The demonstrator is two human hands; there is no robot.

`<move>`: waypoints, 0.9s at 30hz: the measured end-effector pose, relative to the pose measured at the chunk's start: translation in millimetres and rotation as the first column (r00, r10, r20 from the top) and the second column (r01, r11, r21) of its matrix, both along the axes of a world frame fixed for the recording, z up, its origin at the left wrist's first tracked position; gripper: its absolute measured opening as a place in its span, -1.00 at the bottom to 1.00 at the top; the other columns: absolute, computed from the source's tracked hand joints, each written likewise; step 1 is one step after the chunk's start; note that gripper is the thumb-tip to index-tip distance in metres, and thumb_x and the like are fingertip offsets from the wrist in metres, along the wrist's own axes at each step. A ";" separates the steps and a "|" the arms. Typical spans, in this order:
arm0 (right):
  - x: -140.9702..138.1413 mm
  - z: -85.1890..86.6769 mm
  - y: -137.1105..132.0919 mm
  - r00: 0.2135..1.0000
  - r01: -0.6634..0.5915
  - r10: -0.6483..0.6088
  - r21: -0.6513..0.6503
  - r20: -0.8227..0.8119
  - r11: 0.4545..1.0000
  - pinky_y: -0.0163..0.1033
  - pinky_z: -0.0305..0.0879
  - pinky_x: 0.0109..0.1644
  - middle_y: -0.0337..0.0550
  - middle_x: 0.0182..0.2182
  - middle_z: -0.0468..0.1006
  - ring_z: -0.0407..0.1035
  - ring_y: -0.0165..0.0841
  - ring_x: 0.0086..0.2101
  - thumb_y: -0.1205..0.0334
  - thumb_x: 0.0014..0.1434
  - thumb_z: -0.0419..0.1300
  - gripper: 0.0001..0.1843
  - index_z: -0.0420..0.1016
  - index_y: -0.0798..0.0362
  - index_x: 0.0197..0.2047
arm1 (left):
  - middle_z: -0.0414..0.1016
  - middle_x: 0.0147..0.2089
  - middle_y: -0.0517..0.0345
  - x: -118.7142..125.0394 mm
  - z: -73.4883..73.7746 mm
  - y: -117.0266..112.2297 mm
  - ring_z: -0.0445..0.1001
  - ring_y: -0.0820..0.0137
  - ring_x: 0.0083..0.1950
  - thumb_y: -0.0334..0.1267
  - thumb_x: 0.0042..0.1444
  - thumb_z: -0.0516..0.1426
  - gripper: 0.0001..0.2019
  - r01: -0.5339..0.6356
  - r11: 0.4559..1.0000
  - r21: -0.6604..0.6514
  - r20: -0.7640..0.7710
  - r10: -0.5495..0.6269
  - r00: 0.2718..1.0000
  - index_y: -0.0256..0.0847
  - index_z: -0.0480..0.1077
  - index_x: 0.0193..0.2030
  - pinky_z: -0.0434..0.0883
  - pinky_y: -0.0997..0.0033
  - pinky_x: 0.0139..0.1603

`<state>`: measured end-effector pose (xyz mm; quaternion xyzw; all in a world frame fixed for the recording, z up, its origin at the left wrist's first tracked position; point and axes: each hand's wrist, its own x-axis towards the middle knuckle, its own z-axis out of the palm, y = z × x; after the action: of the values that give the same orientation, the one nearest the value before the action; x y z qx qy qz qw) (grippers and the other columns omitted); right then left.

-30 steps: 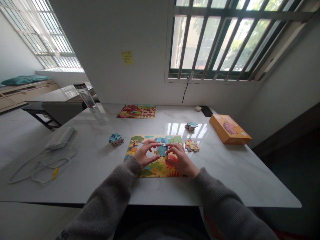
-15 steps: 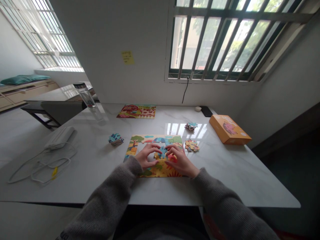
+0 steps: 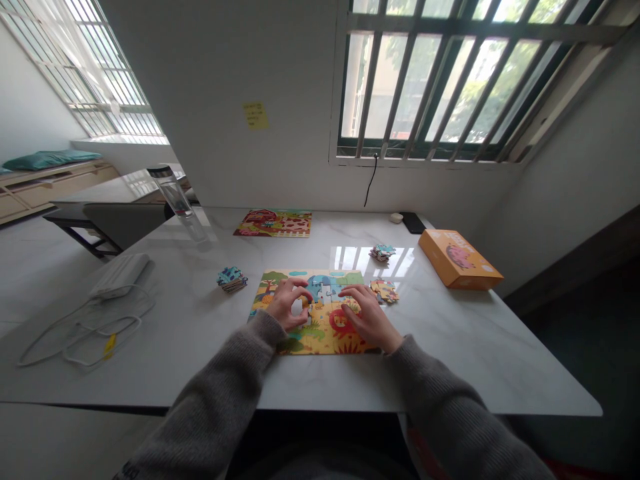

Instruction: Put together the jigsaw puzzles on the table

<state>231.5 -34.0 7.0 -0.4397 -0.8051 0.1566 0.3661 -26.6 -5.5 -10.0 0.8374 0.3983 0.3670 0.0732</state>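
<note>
A colourful animal jigsaw puzzle [image 3: 316, 343] lies flat on the table, with a red lion at its right and a blue elephant at its top. Over its left part, my left hand [image 3: 286, 308] curves with thumb and forefinger apart. White shows in the space between them, and whether the curled fingertips touch a piece is unclear. My right hand [image 3: 371, 316] rests at the right side by the lion, fingers spread, holding nothing visible. Beyond it lie several loose puzzle pieces [image 3: 384, 291]. The hands hide parts of the picture.
A stack of blue pieces [image 3: 231, 279] stands left of the puzzle, another stack [image 3: 383, 253] behind right. An orange box [image 3: 459, 260] lies at right. Farther back are a farm puzzle [image 3: 285, 223], a phone [image 3: 413, 223] and a glass bottle [image 3: 173, 192]. A white cable [image 3: 90, 363] lies left.
My hands have moved apart, the left one leftward and the right one slightly rightward. The middle of the puzzle, where both sets of fingertips met around a blue patch, is now uncovered.
</note>
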 end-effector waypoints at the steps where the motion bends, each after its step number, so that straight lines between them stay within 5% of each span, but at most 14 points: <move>1: 0.5 -1.9 0.8 0.999 0.011 -0.011 0.002 0.034 1.000 0.02 0.26 0.17 -0.05 -0.04 0.49 0.32 -0.15 0.04 0.32 0.28 0.12 -0.80 0.46 -0.02 -0.04 | 0.40 0.06 0.03 0.0 -3.3 1.3 0.35 0.12 0.14 -0.44 -0.06 0.21 -0.78 0.008 1.000 -0.011 -0.024 -0.008 1.000 -0.15 0.47 -0.23 0.32 0.04 0.22; 6: 2.2 -14.7 2.9 0.976 -0.019 0.016 0.010 0.215 1.000 0.04 0.23 0.19 -0.04 -0.09 0.49 0.28 -0.14 0.05 0.29 0.28 0.14 -0.82 0.48 -0.02 -0.06 | 0.41 0.02 0.03 1.1 -16.5 5.9 0.30 0.07 0.20 -0.37 -0.03 0.24 -0.82 0.037 0.997 -0.071 -0.079 -0.042 0.996 -0.12 0.49 -0.23 0.30 0.01 0.26; 11: 3.6 -19.4 1.9 0.939 -0.052 0.045 0.012 0.340 0.999 0.03 0.20 0.19 -0.04 -0.03 0.47 0.26 -0.14 0.04 0.23 0.28 0.16 -0.82 0.47 -0.04 -0.05 | 0.41 0.06 0.03 3.1 -8.6 10.4 0.31 0.10 0.19 -0.38 0.02 0.21 -0.80 0.031 0.992 -0.122 -0.073 -0.040 0.997 -0.13 0.50 -0.18 0.28 0.02 0.27; 18: 2.5 -12.2 -0.9 0.920 -0.051 0.045 0.005 0.390 0.999 -0.01 0.20 0.17 -0.06 -0.01 0.46 0.26 -0.16 0.03 0.20 0.32 0.13 -0.83 0.44 -0.03 -0.03 | 0.43 0.05 0.02 17.2 1.6 25.1 0.33 0.11 0.10 -0.34 0.09 0.19 -0.65 -0.023 0.982 -0.189 -0.141 -0.004 0.990 -0.13 0.47 0.05 0.28 0.00 0.23; 27: 1.2 -9.1 -3.1 0.923 -0.051 0.044 0.008 0.381 0.999 0.01 0.21 0.16 -0.05 -0.05 0.47 0.27 -0.14 0.01 0.20 0.31 0.14 -0.82 0.44 -0.05 -0.02 | 0.43 0.02 0.04 21.5 -16.4 30.4 0.33 0.14 0.11 -0.40 0.02 0.18 -0.73 0.006 0.990 -0.142 -0.130 -0.025 0.991 -0.11 0.55 -0.12 0.30 0.01 0.24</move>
<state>232.8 -37.1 -2.2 -0.4387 -0.8726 0.0700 0.2029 -5.1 25.0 -26.4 0.8556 0.4207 0.2814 0.1085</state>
